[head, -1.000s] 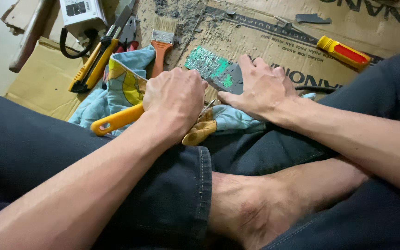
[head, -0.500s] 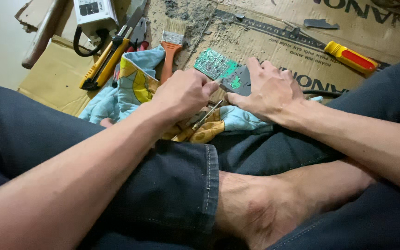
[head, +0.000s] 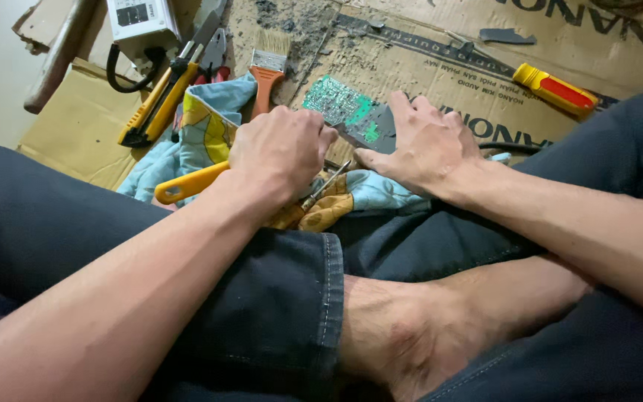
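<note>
My left hand [head: 280, 152] is closed around a yellow-handled screwdriver [head: 187, 182]. Its handle sticks out to the left and its metal shaft [head: 327, 184] slants out below my knuckles. My right hand [head: 426, 145] lies on a green circuit board [head: 340, 104], fingers spread on top and thumb at its near edge. The board rests on cardboard [head: 440, 59] just beyond a patterned blue and yellow cloth [head: 206, 123], which lies under both hands. My crossed legs in dark trousers fill the foreground.
An orange-handled paintbrush [head: 266, 71], a yellow utility knife [head: 161, 100] and red-handled pliers [head: 216, 63] lie at the back left. A white metal box [head: 139, 18] stands behind them. A yellow and red screwdriver [head: 556, 85] lies on the cardboard at the back right, amid grey dust.
My left hand edged toward the board, then drew back a little. The yellow handle shows again at its left. My right hand has stayed on the circuit board.
</note>
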